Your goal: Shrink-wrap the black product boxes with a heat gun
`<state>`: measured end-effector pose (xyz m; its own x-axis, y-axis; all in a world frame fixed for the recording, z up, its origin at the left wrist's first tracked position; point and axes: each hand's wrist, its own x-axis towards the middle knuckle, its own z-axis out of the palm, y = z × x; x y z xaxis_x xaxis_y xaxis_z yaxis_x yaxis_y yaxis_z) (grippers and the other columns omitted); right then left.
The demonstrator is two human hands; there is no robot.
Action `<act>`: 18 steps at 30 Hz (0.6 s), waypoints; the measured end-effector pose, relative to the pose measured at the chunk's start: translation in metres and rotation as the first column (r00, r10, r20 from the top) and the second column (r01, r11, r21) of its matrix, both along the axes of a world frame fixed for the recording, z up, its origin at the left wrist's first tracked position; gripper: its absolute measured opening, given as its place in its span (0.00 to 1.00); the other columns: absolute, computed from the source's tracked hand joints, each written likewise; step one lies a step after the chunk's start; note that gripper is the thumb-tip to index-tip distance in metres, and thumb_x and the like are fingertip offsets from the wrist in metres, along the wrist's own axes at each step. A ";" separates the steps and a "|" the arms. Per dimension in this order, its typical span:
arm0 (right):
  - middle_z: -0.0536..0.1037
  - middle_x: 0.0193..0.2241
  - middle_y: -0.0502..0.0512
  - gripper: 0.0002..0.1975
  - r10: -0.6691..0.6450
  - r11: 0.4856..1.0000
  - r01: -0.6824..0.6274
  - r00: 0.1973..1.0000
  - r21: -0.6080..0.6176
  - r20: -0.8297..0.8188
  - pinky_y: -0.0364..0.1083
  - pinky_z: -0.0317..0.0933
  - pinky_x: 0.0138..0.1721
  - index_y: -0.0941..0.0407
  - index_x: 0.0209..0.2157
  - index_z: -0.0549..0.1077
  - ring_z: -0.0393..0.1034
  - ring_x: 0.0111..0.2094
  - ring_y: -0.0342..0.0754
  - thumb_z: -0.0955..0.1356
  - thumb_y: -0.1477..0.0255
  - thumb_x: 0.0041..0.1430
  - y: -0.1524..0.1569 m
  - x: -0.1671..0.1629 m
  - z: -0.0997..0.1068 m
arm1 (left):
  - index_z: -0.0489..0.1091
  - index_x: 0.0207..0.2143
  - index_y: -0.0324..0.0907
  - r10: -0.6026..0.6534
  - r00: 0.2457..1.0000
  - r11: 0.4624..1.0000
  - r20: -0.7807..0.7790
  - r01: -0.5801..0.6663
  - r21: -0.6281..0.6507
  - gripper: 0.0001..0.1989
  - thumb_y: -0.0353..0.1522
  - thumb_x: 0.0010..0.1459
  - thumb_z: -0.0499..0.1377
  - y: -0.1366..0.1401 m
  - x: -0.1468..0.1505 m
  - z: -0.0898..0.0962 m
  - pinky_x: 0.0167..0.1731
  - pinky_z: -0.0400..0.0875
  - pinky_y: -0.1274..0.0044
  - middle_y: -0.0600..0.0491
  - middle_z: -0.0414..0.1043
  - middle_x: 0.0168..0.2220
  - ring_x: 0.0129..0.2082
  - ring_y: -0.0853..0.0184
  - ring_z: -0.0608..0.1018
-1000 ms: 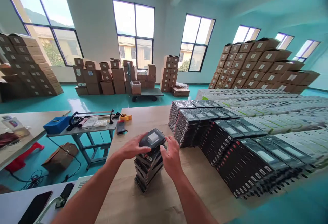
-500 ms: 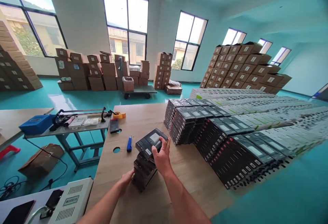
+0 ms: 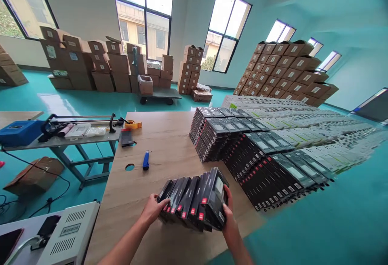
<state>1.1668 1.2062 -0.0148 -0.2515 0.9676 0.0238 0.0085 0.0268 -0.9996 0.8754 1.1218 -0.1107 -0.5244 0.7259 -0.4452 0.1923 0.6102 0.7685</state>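
Observation:
A row of several thin black boxes (image 3: 189, 200) with red corner marks leans on edge near the front of the wooden table. At the row's left end, my left hand (image 3: 154, 209) grips the outermost box, thumb on top. My right hand (image 3: 229, 212) presses the other end, its fingers on the face of a box with a pale window. Both hands are closed around the row from its two ends. To the right, tall stacks of matching black boxes (image 3: 273, 180) stand close together.
A blue utility knife (image 3: 146, 160) lies on the wooden table (image 3: 163, 135) beside a round hole. Orange tape (image 3: 132, 124) and a small dark box (image 3: 126, 137) sit at the far left corner. Rows of white boxes (image 3: 327, 144) extend right. A sealing machine (image 3: 81, 125) stands left.
The upright stack has been tipped sideways into a leaning row. My right hand has moved from the top box to the right end; my left hand keeps the other end. The view has shifted.

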 end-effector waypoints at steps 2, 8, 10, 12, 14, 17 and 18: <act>0.63 0.62 0.57 0.31 0.004 0.996 0.000 0.998 -0.085 0.058 0.57 0.47 0.64 0.51 0.63 0.57 0.48 0.66 0.56 0.57 0.54 0.61 0.006 0.045 -0.034 | 0.60 0.54 0.32 -0.056 0.994 0.998 -0.092 0.056 0.001 0.40 0.49 0.44 0.61 -0.003 0.010 0.003 0.50 0.64 0.69 0.36 0.68 0.52 0.53 0.51 0.71; 0.75 0.52 0.62 0.30 0.076 0.988 -0.006 0.888 -0.154 0.453 0.56 0.49 0.63 0.55 0.40 0.78 0.59 0.60 0.61 0.66 0.48 0.42 0.048 0.129 -0.103 | 0.70 0.50 0.43 -0.321 0.909 0.947 -0.264 0.310 -0.085 0.32 0.52 0.47 0.60 -0.004 0.040 0.026 0.43 0.66 0.67 0.44 0.72 0.45 0.46 0.51 0.74; 0.78 0.46 0.61 0.23 0.138 0.977 -0.045 0.880 -0.210 0.454 0.55 0.55 0.59 0.55 0.35 0.78 0.66 0.55 0.60 0.66 0.53 0.43 0.062 0.138 -0.107 | 0.71 0.47 0.44 -0.383 0.878 0.923 -0.286 0.372 -0.095 0.30 0.52 0.46 0.60 0.004 0.043 0.034 0.41 0.67 0.68 0.44 0.74 0.44 0.45 0.51 0.75; 0.81 0.35 0.60 0.19 0.204 0.955 -0.072 0.863 -0.287 0.462 0.55 0.63 0.51 0.55 0.30 0.78 0.73 0.45 0.58 0.64 0.56 0.47 0.073 0.142 -0.106 | 0.73 0.43 0.42 -0.416 0.885 0.909 -0.209 0.399 -0.119 0.30 0.54 0.45 0.60 0.014 0.042 0.041 0.38 0.69 0.69 0.45 0.76 0.41 0.41 0.52 0.77; 0.80 0.24 0.58 0.21 0.251 0.930 -0.071 0.840 -0.362 0.480 0.54 0.67 0.42 0.55 0.25 0.77 0.75 0.35 0.57 0.61 0.56 0.52 0.080 0.139 -0.103 | 0.73 0.41 0.41 -0.401 0.916 0.898 -0.021 0.388 -0.209 0.33 0.58 0.45 0.58 0.026 0.037 0.044 0.32 0.70 0.69 0.46 0.77 0.34 0.34 0.54 0.78; 0.76 0.18 0.55 0.27 0.282 0.909 -0.056 0.812 -0.413 0.512 0.51 0.67 0.36 0.55 0.21 0.75 0.74 0.30 0.55 0.56 0.54 0.57 0.082 0.128 -0.096 | 0.74 0.38 0.42 -0.403 0.905 0.869 0.135 0.424 -0.255 0.34 0.60 0.42 0.58 0.041 0.031 0.045 0.29 0.71 0.69 0.48 0.78 0.30 0.30 0.55 0.78; 0.77 0.18 0.55 0.27 0.281 0.909 -0.051 0.806 -0.413 0.521 0.50 0.66 0.35 0.55 0.21 0.75 0.74 0.30 0.55 0.56 0.53 0.58 0.082 0.123 -0.094 | 0.75 0.37 0.43 -0.435 0.892 0.867 0.124 0.452 -0.210 0.32 0.59 0.42 0.59 0.044 0.029 0.045 0.32 0.71 0.69 0.49 0.78 0.31 0.32 0.55 0.78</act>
<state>1.2901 1.2879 -0.1085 -0.2658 0.8164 -0.5126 0.5950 -0.2794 -0.7536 0.9045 1.1655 -0.0654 -0.1327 0.7488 -0.6493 0.4352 0.6326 0.6406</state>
